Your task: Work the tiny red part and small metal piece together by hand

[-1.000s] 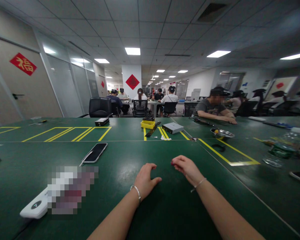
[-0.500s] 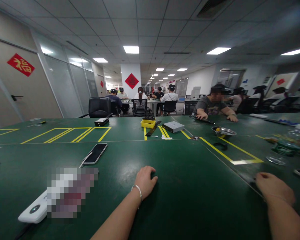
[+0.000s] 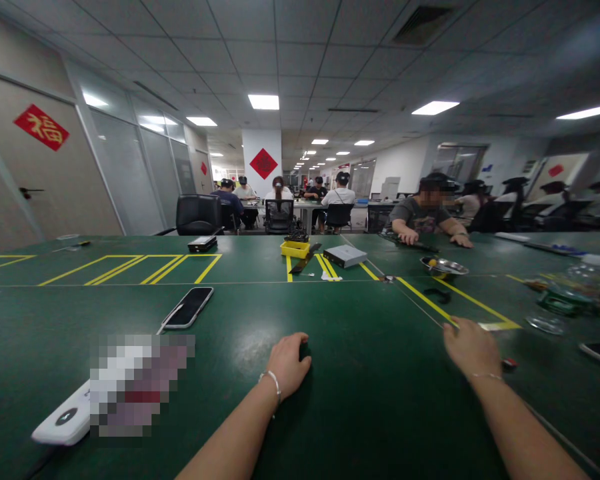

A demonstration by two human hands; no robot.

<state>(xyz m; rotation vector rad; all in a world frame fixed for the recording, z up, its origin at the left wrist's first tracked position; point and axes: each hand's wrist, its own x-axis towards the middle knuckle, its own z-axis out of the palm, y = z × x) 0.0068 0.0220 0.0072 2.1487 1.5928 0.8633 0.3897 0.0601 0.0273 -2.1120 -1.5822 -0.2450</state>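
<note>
My left hand (image 3: 287,367), with a pale bracelet at the wrist, rests on the green table (image 3: 360,413). Its fingers curve loosely, the thumb stands apart, and nothing shows between them. Over the table's right part is my right hand (image 3: 473,347), near a strip of yellow tape; its fingers are loosely bent and partly hidden by the back of the hand, and I see nothing in them. Just right of that wrist lies a small red and dark object (image 3: 509,364), too small to name.
A phone (image 3: 189,308) with a cable and a white device (image 3: 63,417) lie on the left. Farther back are a yellow box (image 3: 295,250), a grey box (image 3: 345,256) and a metal bowl (image 3: 445,267). A bottle (image 3: 565,300) stands right. A person (image 3: 427,213) sits across.
My right hand went from the middle to the far right, then came partway back left. The small red object, earlier in its fingers, now lies on the table. My left hand shifted only slightly.
</note>
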